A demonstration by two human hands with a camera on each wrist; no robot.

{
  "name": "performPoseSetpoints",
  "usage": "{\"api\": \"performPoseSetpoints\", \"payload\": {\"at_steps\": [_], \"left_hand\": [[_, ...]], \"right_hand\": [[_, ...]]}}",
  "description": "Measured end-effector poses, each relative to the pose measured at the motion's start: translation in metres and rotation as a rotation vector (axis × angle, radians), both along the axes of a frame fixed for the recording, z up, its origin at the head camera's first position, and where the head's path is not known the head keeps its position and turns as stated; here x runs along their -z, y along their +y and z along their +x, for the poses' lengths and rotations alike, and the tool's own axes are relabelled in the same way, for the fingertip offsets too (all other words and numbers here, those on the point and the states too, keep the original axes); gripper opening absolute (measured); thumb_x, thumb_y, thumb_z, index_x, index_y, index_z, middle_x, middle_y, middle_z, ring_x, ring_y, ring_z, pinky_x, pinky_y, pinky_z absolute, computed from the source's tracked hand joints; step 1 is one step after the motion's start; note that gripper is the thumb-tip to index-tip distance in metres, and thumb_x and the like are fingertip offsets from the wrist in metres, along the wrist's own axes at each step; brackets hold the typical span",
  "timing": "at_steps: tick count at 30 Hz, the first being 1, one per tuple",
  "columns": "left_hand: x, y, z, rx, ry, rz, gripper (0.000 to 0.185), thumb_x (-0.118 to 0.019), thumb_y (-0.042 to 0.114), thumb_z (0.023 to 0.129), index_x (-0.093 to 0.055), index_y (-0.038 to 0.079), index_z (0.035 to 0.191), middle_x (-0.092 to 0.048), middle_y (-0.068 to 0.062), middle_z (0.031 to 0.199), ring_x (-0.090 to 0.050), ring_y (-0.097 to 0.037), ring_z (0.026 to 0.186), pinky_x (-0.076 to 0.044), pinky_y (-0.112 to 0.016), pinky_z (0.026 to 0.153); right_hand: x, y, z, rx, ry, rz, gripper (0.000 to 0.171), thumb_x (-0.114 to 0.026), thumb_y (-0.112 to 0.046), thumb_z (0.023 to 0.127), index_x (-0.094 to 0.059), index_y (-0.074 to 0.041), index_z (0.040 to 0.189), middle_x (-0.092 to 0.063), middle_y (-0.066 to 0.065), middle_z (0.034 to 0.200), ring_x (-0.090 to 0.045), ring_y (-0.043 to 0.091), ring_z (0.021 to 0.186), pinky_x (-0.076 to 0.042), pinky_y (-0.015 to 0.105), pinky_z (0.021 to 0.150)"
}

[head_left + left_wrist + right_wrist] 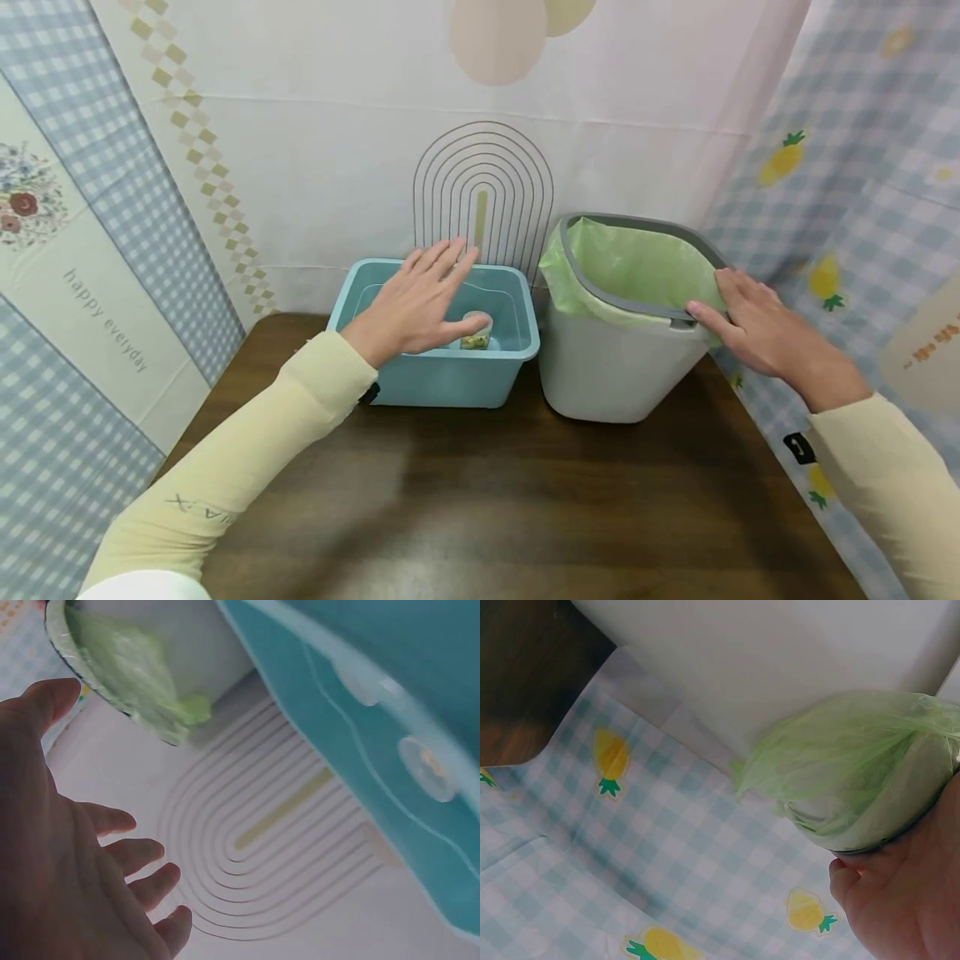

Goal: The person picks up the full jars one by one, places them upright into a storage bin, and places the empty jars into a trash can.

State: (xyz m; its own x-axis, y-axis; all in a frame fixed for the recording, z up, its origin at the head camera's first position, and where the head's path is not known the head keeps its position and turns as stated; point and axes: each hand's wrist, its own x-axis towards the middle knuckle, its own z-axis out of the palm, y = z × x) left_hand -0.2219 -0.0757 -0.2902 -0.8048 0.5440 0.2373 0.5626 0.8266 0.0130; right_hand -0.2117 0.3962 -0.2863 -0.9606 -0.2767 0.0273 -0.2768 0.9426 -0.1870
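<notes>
My left hand (431, 296) hovers open, fingers spread, over a light blue plastic tub (450, 371) on the brown table. It touches nothing. A small clear cup (476, 329) with yellowish bits stands inside the tub, just under the thumb. In the left wrist view the left hand (75, 847) is spread beside the blue tub (390, 697). My right hand (746, 325) holds the right rim of a white bin (607, 375), fingers over its green bag liner (630, 267) and thumb along the grey rim. The right wrist view shows the right hand (907, 900) under the bunched green bag (855, 757).
Tub and bin stand side by side at the back of the dark wooden table (487, 500), against a white cloth backdrop with an arch print (483, 196). Checked cloth with pineapples (862, 250) hangs on the right, and blue checked cloth (90, 250) on the left.
</notes>
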Motion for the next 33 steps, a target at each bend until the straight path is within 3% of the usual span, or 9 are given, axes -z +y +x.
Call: {"api": "performPoseSetpoints", "payload": {"at_steps": [7, 15, 19, 25, 33], "left_hand": [[0.026, -0.018, 0.006, -0.043, -0.012, -0.012, 0.096, -0.049, 0.07, 0.101, -0.016, 0.014, 0.171, -0.012, -0.012, 0.179, -0.012, -0.034, 0.167, -0.013, -0.061, 0.134], [0.046, -0.039, 0.011, -0.061, -0.082, 0.002, 0.095, -0.053, 0.07, 0.1, -0.018, 0.016, 0.171, -0.015, -0.013, 0.179, -0.012, -0.035, 0.167, -0.009, -0.063, 0.134], [0.052, -0.051, 0.012, -0.066, -0.121, 0.009, 0.094, -0.052, 0.069, 0.101, -0.019, 0.016, 0.171, -0.014, -0.014, 0.179, -0.012, -0.037, 0.166, -0.007, -0.064, 0.134], [0.061, -0.069, 0.016, -0.086, -0.151, 0.006, 0.094, -0.052, 0.068, 0.102, -0.018, 0.016, 0.171, -0.014, -0.015, 0.178, -0.013, -0.038, 0.166, -0.008, -0.066, 0.133], [0.066, -0.079, 0.016, -0.095, -0.168, -0.007, 0.093, -0.051, 0.067, 0.103, -0.017, 0.016, 0.172, -0.013, -0.016, 0.178, -0.013, -0.039, 0.166, -0.009, -0.066, 0.132]], "right_hand": [[0.004, 0.006, 0.006, 0.008, 0.006, 0.003, 0.087, -0.03, -0.053, 0.114, 0.005, 0.009, 0.166, -0.002, 0.04, 0.17, -0.004, 0.06, 0.158, -0.001, 0.073, 0.127], [0.001, 0.01, 0.009, 0.014, 0.017, 0.012, 0.088, -0.031, -0.052, 0.114, 0.003, 0.01, 0.166, -0.004, 0.041, 0.17, -0.005, 0.061, 0.157, -0.001, 0.073, 0.127], [-0.003, 0.01, 0.009, 0.03, -0.018, 0.02, 0.09, -0.03, -0.056, 0.113, 0.004, 0.008, 0.166, 0.0, 0.04, 0.171, 0.001, 0.06, 0.158, 0.0, 0.073, 0.127], [-0.01, 0.003, 0.009, 0.041, -0.05, 0.036, 0.095, -0.036, -0.061, 0.11, 0.004, 0.003, 0.168, -0.001, 0.037, 0.172, -0.006, 0.06, 0.157, -0.008, 0.078, 0.123], [-0.038, -0.022, 0.011, 0.024, -0.024, 0.107, 0.096, -0.042, -0.067, 0.106, 0.004, -0.013, 0.171, -0.001, 0.026, 0.177, -0.012, 0.057, 0.159, -0.016, 0.079, 0.119]]}}
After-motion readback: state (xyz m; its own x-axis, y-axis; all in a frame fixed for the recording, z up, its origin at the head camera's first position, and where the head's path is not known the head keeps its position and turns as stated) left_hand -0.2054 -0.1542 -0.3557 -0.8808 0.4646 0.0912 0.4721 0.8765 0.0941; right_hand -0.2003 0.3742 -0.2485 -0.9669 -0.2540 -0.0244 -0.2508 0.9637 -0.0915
